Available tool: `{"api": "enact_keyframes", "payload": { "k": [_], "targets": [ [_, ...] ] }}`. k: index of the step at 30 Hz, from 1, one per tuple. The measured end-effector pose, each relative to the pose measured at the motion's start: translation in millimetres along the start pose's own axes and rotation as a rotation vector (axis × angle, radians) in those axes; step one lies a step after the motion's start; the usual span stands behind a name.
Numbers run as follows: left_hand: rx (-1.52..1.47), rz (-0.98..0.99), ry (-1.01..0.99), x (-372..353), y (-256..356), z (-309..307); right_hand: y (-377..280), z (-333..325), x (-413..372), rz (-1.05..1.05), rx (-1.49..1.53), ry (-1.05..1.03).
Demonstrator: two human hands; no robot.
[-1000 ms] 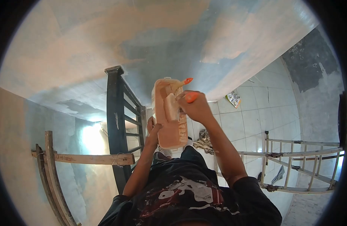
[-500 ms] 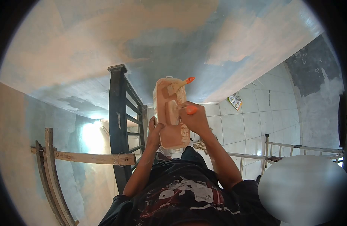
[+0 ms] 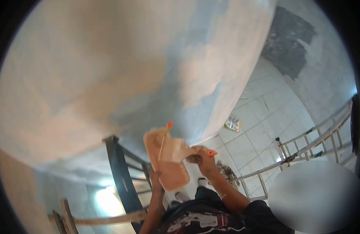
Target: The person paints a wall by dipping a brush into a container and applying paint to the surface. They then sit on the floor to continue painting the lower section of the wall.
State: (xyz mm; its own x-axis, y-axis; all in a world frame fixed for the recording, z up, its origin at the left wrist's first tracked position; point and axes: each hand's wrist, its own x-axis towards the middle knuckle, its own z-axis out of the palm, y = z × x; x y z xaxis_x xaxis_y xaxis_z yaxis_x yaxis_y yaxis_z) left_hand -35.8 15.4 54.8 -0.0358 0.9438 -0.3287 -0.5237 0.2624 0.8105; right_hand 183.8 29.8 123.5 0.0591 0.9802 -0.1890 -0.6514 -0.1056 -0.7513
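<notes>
My left hand (image 3: 156, 181) grips the lower left edge of a peach-coloured oblong tray (image 3: 176, 181), thumb over the rim. My right hand (image 3: 205, 160) is closed around the handle of a wide putty knife (image 3: 173, 150), whose orange handle end pokes out beyond the fist. The broad, cream-smeared blade lies across the tray's middle and hides part of its inside. A second tool with an orange tip (image 3: 169, 124) rests at the tray's far end, its handle leaning over the rim.
A patchy peach and grey wall (image 3: 144, 85) rises ahead. A dark railing (image 3: 121, 175) and a wooden frame (image 3: 105, 219) stand at left. On the tiled floor (image 3: 262, 117) lies a printed packet (image 3: 232, 124). A metal ladder (image 3: 301, 150) is at right.
My view has tilted up and turned, so more wall shows. The tray now appears lower and tilted. My right hand has turned the putty knife, bringing its broad blade into view over the tray.
</notes>
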Motion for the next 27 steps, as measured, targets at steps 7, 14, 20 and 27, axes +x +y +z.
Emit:
{"api": "enact_keyframes", "payload": {
  "k": [7,14,20,27],
  "targets": [
    [-0.001,-0.080,-0.025,23,-4,-3,-60,48,48,-0.242,0.288,0.017],
    [-0.091,-0.112,-0.030,23,1,6,-223,138,135,-0.861,0.333,0.040],
    [-0.117,-0.119,-0.018,21,-3,5,-208,128,182,-0.904,0.324,0.193],
    [-0.082,-0.138,0.021,24,-3,-1,-161,89,136,-0.828,0.294,0.360]
  ]
}}
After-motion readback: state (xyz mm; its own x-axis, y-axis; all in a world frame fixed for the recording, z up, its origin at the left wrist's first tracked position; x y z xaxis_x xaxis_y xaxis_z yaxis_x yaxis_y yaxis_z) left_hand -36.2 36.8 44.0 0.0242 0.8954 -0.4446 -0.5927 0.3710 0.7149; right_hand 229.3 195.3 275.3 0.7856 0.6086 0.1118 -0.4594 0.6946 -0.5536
